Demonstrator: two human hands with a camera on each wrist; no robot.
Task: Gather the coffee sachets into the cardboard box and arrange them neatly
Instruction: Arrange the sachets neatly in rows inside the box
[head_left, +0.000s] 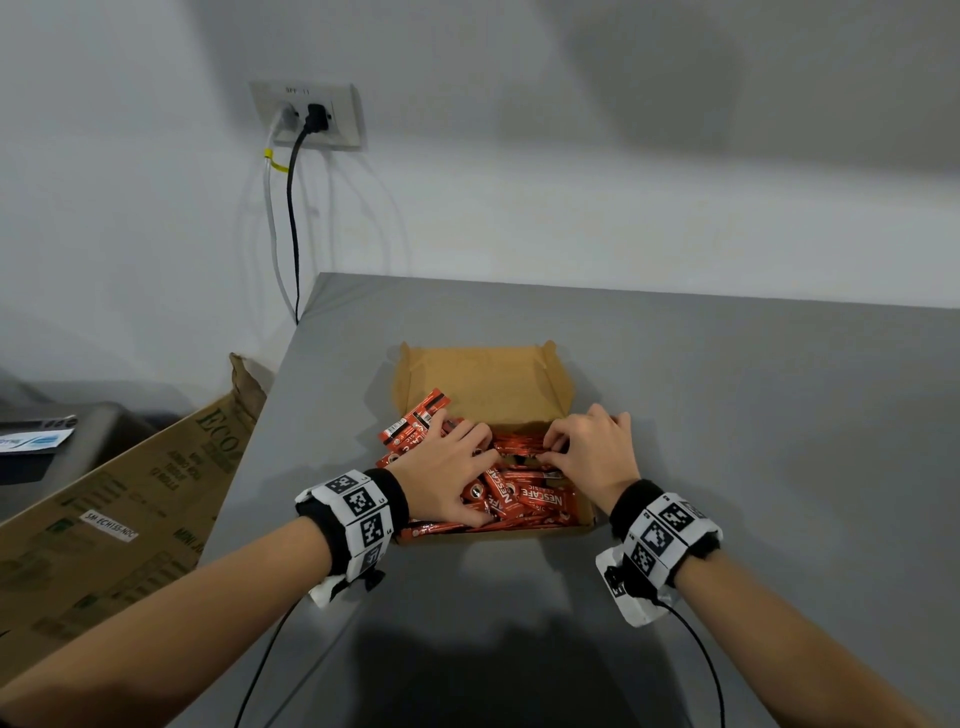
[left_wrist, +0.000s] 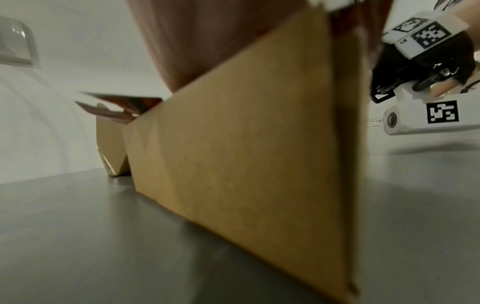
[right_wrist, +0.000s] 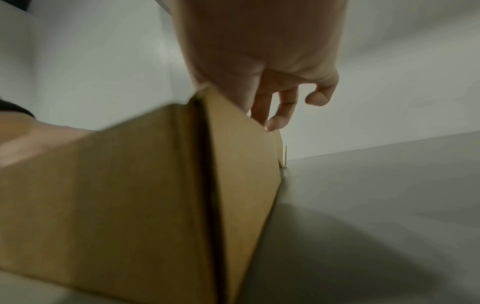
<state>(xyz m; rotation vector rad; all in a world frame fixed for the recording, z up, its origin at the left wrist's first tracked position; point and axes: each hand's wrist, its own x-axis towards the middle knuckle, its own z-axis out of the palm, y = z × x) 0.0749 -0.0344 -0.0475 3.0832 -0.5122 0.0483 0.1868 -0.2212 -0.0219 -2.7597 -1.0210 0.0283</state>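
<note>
At the left wall of the cardboard box (head_left: 584, 512), a few coffee sachets (head_left: 540, 501) stick out over the rim with long axis pointing up and to the left; I think they can slip onto the table (head_left: 753, 415) if pushed sideways. The left hand (head_left: 447, 467) lies on the pile inside the box with relaxed, spread fingers, grasping nothing. In the box's middle the sachets lie mostly across it, some turned. At the right wall the right hand (head_left: 592, 449) pinches sachets; a hurried pull may disturb the neighbours.
</note>
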